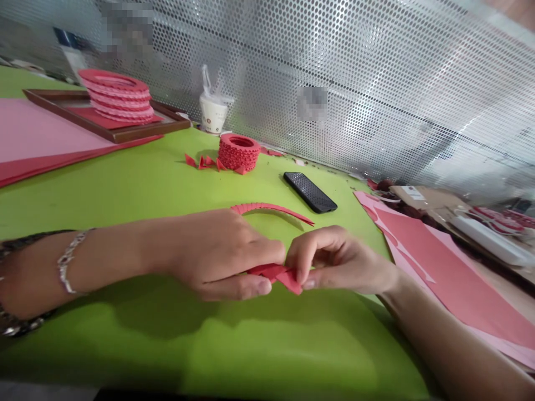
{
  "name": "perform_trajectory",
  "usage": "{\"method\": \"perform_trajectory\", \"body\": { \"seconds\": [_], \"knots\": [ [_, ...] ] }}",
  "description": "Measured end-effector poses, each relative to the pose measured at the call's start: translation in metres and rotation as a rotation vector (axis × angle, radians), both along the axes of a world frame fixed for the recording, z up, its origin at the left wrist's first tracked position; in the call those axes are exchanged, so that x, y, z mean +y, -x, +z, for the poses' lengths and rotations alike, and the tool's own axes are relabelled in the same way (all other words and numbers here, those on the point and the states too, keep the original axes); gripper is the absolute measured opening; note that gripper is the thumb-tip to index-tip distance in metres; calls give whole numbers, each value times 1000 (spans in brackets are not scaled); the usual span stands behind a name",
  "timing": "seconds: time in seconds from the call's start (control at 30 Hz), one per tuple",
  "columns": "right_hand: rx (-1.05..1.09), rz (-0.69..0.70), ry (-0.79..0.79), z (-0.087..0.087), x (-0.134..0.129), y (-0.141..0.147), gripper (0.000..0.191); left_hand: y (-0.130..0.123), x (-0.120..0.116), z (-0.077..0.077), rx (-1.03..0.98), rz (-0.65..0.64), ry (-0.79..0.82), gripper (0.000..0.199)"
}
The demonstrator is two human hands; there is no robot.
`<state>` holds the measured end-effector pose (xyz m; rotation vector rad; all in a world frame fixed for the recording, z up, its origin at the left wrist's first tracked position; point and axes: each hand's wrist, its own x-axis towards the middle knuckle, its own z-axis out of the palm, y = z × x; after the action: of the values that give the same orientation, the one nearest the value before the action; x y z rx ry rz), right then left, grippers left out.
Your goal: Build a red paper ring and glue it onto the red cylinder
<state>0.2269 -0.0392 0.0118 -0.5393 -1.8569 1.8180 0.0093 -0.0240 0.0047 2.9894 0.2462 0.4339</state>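
- Red folded paper (273, 272): we find it between the fingertips of both hands, above the green tabletop (200, 356).
- Left hand (229, 253): thumb below, forefinger above, nearly closed on the paper's left part. We note a silver bracelet (66, 262) at the wrist.
- Right hand (340, 259): thumb and forefinger pinched on the paper's right end; the other fingers curl loosely.
- Curved red strip (276, 207): close-set folds, showing just beyond the left knuckles. We cannot tell whether it joins the held paper.
- Black phone (310, 192): lying flat, beyond the right fingers.
- Small red ring stack (239, 153): farther beyond the left fingers, with loose red triangles (203, 162) beside it and a white cup (213, 114) behind.
- Large pink-and-red ring stack (120, 100): well left of the fingers, in a brown tray (142, 132); we see pink sheets (37, 131) nearer us.
- Pink and red cut sheets (455, 267): overlapping, right of the fingers.
- Perforated metal panel (355, 111): we see it farthest beyond the fingers.
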Motion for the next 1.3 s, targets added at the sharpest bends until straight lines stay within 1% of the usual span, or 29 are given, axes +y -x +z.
{"method": "perform_trajectory", "body": {
  "seconds": [0.13, 0.3, 0.43, 0.57, 0.67, 0.73, 0.8, 0.93, 1.03, 1.17, 1.3],
  "knots": [
    [-13, -18, 24, 1, 0, 1, 27, 0, 0, 0, 11, 1, -16, 22],
    [-50, -54, -23, 0, -2, 6, 27, -1, -1, -2, 21, -13, -55, 18],
    [-55, -86, -117, -2, -3, 8, 23, -1, -1, -2, 39, 6, -58, 18],
    [-65, -199, -254, -6, -5, 11, 17, -1, 0, -2, 32, 35, -63, 18],
    [-73, -250, -296, -8, -7, 12, 15, 0, 1, -3, 35, 43, -62, 20],
    [-79, -247, -272, -7, -7, 13, 16, -1, 1, -3, 51, 45, -63, 22],
    [-77, -211, -211, -6, -6, 13, 18, -1, 1, -4, 69, 43, -66, 24],
    [-28, -88, -22, -6, -1, 8, 20, -3, 1, -4, 83, 35, -34, 27],
    [-4, -58, 85, -7, 2, 6, 17, -3, 1, -5, 77, 46, -14, 28],
    [11, -59, 137, -10, 4, 5, 14, -3, 2, -6, 66, 33, -71, 30],
    [26, -43, 145, -15, 6, 6, 12, -5, 2, -9, 92, 34, -178, 37]
  ]
}}
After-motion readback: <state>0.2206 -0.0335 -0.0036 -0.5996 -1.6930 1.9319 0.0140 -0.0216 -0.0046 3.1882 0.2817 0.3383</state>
